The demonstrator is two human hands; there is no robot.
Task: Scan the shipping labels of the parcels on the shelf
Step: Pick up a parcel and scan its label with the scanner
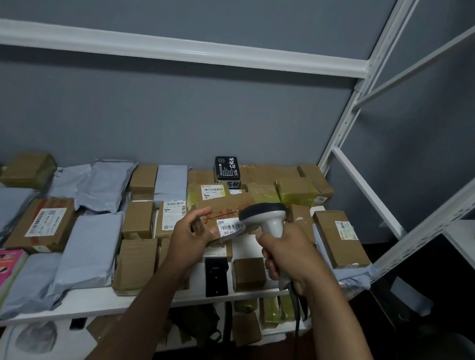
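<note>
A left hand [193, 235] pinches a small cardboard parcel [221, 217] by its edge, seemingly light and stiff, while the right hand [287, 255] beside it grips the scanner [267, 217] over its label [230, 228]

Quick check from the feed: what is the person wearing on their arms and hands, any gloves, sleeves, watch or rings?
Nothing that shows. The left hand and right hand are bare, without gloves. Both forearms are uncovered down to the frame's bottom edge, with no sleeves in view. No watch, wristband or ring is visible.
</note>
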